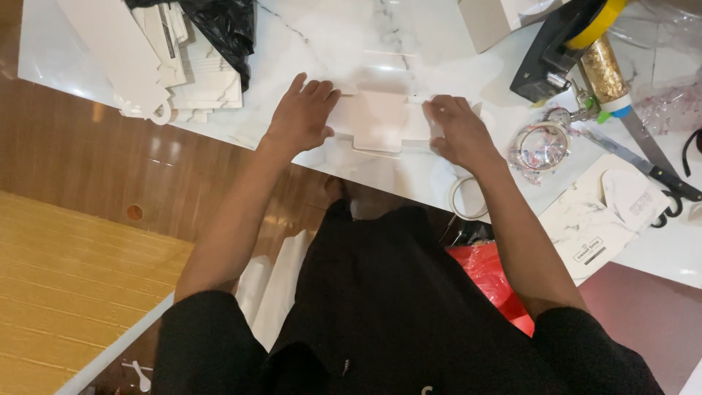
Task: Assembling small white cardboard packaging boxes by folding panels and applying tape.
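A flat white die-cut cardboard piece (379, 121) lies on the white marble table (329, 36) near its front edge. My left hand (301, 117) rests palm down on the piece's left end, fingers spread and pointing away from me. My right hand (459, 129) presses the right end, fingers curled over the edge. Both hands hold the piece flat against the table top.
A stack of flat white cardboard blanks (168, 55) and a black plastic bag (223, 25) sit at the back left. Tape rolls (540, 146) (468, 197), scissors (651, 164), a gold glitter tube (605, 73), a black tape dispenser (552, 51) and a marbled box (596, 219) crowd the right. A red bag (490, 274) lies below.
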